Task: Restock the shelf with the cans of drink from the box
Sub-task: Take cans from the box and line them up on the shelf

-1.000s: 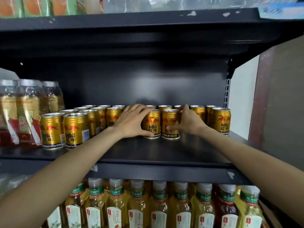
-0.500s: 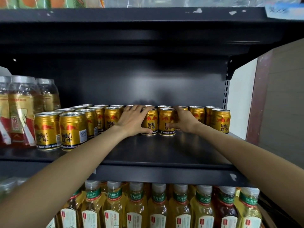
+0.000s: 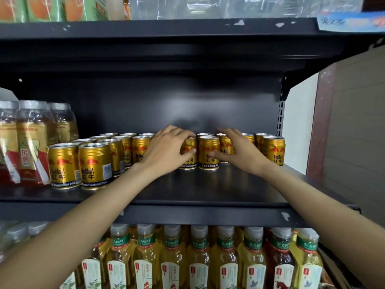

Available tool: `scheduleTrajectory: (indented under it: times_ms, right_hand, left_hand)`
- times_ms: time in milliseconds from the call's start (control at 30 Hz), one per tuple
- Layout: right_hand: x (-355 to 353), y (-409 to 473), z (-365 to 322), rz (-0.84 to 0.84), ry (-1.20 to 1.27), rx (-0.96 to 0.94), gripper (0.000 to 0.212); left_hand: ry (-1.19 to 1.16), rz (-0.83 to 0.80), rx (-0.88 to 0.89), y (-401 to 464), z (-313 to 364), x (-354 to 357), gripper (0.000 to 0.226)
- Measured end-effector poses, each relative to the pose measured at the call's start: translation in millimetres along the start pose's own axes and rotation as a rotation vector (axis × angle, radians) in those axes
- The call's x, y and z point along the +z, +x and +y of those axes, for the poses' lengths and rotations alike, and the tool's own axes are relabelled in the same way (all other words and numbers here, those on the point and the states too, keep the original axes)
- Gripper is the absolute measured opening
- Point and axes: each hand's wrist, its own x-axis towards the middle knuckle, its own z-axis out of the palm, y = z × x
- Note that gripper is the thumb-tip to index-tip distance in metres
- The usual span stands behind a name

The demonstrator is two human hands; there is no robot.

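Hard to count at the back of the black shelf (image 3: pixel 208 190): rear rows of gold cans (image 3: pixel 125 147) showing little more than silver rims, several covered by the hands and wrists. No box anywhere in view. Cut off at the left edge, clear bottles with red and gold labels (image 3: pixel 31 142); cut off along the bottom, a row of yellow tea bottles (image 3: pixel 200 257) on the tier below; blurred and cropped above, green packets (image 3: pixel 52 7) and clear plastic wrap on the top tier. Left hand (image 3: pixel 166 151) curled round one upright gold can (image 3: pixel 188 153), fingers draped over its rim and hiding most of the top, thumb pressed on its front label. Just beside it to the right, touching or nearly so, a second upright can (image 3: pixel 208 152) with the right hand (image 3: pixel 239 151) at its far side, thumb laid against the lower label, fingers reaching over the neighbouring cans behind; whether those fingers close round the can or only rest there, impossible to say. Both cans standing mid-shelf, well back from the front edge. At the far right, another gold can (image 3: pixel 274 150) standing alone near the upright; at the left, two cans (image 3: pixel 79 163) far forward, near the front edge.
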Motion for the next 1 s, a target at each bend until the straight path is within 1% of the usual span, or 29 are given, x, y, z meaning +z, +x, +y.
scheduleTrajectory:
  times_ms: [67, 167, 267, 300, 333, 400, 433, 467, 533, 600, 667, 733, 767, 867, 900, 1000]
  right_hand:
    - [-9.6, -28.6, -19.0, 0.091, 0.063, -0.072, 0.058]
    - [-11.4, -85.3, -49.5, 0.219, 0.245, -0.121, 0.042]
    - [11.7, -148.2, -71.5, 0.340, 0.358, -0.122, 0.028]
    - [22.2, -167.0, -75.3, 0.389, 0.364, -0.120, 0.025]
    - [37.0, -189.8, -79.5, 0.400, 0.382, -0.109, 0.023]
    - [69.0, -235.8, -84.6, 0.350, 0.406, -0.081, 0.019]
    - [85.1, -258.8, -85.5, 0.279, 0.414, -0.054, 0.019]
    - [101.7, -281.6, -85.4, 0.175, 0.413, -0.012, 0.019]
    - [136.8, -325.1, -82.3, -0.086, 0.392, 0.093, 0.026]
    - [172.2, -365.5, -77.5, -0.358, 0.380, 0.191, 0.034]
    - [201.1, -400.5, -77.2, -0.595, 0.364, 0.254, 0.039]
    - [225.1, -428.5, -79.4, -0.754, 0.337, 0.294, 0.042]
    - [235.3, -438.3, -81.5, -0.815, 0.311, 0.302, 0.044]
    - [263.1, -451.8, -90.6, -0.922, 0.220, 0.275, 0.047]
    - [271.5, -451.0, -94.6, -0.938, 0.202, 0.267, 0.046]
    - [299.7, -443.1, -102.9, -0.980, 0.122, 0.231, 0.052]
  left_hand:
    - [-0.101, 0.111, 0.010, -23.1, 18.3, -20.0, 0.032]
    - [-0.233, 0.311, 0.009, -73.5, 48.5, -38.6, 0.022]
    - [-0.266, 0.563, -0.074, -134.4, 72.8, -34.4, 0.020]
    - [-0.279, 0.604, -0.109, -153.3, 78.7, -29.8, 0.021]
    - [-0.300, 0.596, -0.156, -178.6, 84.8, -24.2, 0.022]
    - [-0.357, 0.490, -0.255, -230.9, 94.2, -15.3, 0.021]
    - [-0.402, 0.395, -0.314, -259.0, 97.4, -11.6, 0.020]
    - [-0.439, 0.272, -0.381, -287.7, 100.1, -8.5, 0.019]
    - [-0.468, 0.006, -0.499, -343.0, 105.5, -4.6, 0.022]
    - [-0.425, -0.226, -0.601, -393.7, 109.0, -3.5, 0.026]
    - [-0.363, -0.423, -0.726, -443.9, 110.8, -1.7, 0.025]
    - [-0.322, -0.582, -0.843, -490.1, 113.0, 0.9, 0.026]
    - [-0.292, -0.645, -0.873, -509.9, 114.3, 3.2, 0.026]
    - [-0.236, -0.787, -0.908, -551.6, 120.2, 15.9, 0.034]
    - [-0.212, -0.833, -0.885, -559.4, 121.4, 22.4, 0.038]
    - [-0.045, -0.954, -0.660, -566.7, 118.5, 45.1, 0.051]
